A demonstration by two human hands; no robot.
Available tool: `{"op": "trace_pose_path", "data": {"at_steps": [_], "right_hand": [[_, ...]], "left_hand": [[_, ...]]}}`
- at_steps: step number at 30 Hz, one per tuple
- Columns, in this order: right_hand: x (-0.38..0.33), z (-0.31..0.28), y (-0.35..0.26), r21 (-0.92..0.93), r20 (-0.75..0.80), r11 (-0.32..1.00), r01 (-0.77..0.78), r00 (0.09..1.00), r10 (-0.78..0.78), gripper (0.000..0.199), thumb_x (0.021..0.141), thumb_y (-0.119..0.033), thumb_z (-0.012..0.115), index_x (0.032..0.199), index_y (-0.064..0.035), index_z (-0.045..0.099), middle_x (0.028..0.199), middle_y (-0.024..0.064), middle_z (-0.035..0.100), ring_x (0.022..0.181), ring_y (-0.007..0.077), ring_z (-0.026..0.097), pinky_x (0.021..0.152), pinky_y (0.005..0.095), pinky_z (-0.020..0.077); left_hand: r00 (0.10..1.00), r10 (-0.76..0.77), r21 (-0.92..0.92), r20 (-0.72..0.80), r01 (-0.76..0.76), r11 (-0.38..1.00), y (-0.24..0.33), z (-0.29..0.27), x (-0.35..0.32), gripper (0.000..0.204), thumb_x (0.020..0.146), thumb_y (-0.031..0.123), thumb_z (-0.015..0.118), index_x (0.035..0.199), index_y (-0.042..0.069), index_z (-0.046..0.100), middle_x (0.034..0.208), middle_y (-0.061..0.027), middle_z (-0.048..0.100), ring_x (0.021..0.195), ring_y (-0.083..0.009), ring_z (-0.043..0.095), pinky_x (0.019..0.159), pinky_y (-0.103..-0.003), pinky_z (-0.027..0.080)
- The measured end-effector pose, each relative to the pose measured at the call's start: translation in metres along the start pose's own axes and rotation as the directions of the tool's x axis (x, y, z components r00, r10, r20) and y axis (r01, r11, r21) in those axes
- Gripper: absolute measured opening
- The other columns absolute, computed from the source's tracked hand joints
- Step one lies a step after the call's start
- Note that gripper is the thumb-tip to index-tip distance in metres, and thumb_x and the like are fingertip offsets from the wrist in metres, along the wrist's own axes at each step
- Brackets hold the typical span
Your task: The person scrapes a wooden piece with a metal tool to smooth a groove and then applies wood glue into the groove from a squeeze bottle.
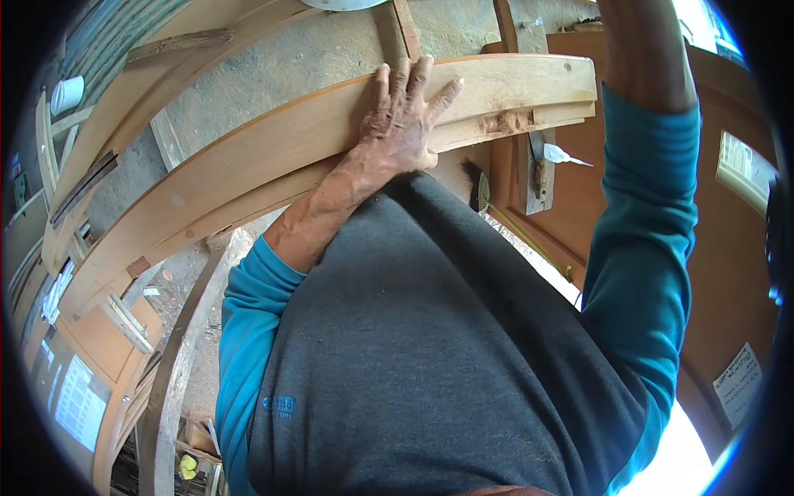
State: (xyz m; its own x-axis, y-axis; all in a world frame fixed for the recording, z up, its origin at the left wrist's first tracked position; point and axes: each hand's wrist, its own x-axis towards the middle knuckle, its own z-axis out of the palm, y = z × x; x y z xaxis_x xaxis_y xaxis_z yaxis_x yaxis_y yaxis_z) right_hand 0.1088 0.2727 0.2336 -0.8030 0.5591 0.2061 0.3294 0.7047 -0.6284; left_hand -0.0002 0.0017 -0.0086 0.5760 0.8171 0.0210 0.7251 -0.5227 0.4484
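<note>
My left hand lies flat with its fingers spread on a long, pale wooden board, which runs across in front of me and appears curved in this view. Under the board's near side runs a narrower strip of wood. The strip has a rough, chipped patch towards the right end. My right arm reaches up past that end, and its hand is cut off by the top edge. Just beyond the strip, a small white bottle with a thin pointed nozzle rests by an upright wooden post.
Another long plank lies at the far left, with a white cup near it. A brown wooden panel stands on the right. A brush shows below the board. At the lower left is a weathered beam.
</note>
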Motion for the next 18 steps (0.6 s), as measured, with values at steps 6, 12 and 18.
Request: {"op": "trace_pose_path", "data": {"at_steps": [6, 12, 18], "right_hand": [[-0.163, 0.011, -0.052, 0.207, -0.004, 0.894, -0.398, 0.913, 0.407, 0.017, 0.103, -0.015, 0.083, 0.113, -0.0014, 0.083, 0.094, 0.0077, 0.082, 0.084, 0.0132, 0.077, 0.081, 0.0301, 0.0651], [-0.317, 0.083, -0.038, 0.092, -0.06, 0.666, -0.74, 0.663, 0.746, 0.016, 0.1, -0.013, 0.078, 0.109, 0.0009, 0.08, 0.083, 0.0041, 0.072, 0.08, 0.0082, 0.064, 0.073, 0.0298, 0.0538], [-0.347, 0.115, -0.027, -0.174, -0.175, 0.486, -0.856, 0.513, 0.841, 0.027, 0.102, -0.026, 0.068, 0.117, -0.0058, 0.08, 0.11, 0.0237, 0.08, 0.104, 0.0412, 0.078, 0.092, 0.0477, 0.0587]], "left_hand": [[0.999, -0.024, 0.082, -0.031, 0.026, 0.996, -0.002, 0.002, -0.003, 0.128, 0.06, 0.044, 0.095, 0.175, 0.029, 0.041, 0.173, -0.0317, 0.029, 0.155, -0.0538, 0.035, 0.128, -0.072, 0.024], [0.998, 0.022, 0.131, -0.053, -0.015, 0.991, -0.002, 0.001, -0.003, 0.128, 0.057, 0.046, 0.091, 0.174, 0.029, 0.043, 0.171, -0.0315, 0.032, 0.153, -0.0536, 0.035, 0.128, -0.068, 0.025], [0.998, 0.014, 0.126, -0.053, -0.007, 0.992, -0.001, 0.002, -0.001, 0.128, 0.057, 0.046, 0.091, 0.174, 0.03, 0.042, 0.171, -0.0307, 0.033, 0.155, -0.0529, 0.033, 0.129, -0.067, 0.022]]}}
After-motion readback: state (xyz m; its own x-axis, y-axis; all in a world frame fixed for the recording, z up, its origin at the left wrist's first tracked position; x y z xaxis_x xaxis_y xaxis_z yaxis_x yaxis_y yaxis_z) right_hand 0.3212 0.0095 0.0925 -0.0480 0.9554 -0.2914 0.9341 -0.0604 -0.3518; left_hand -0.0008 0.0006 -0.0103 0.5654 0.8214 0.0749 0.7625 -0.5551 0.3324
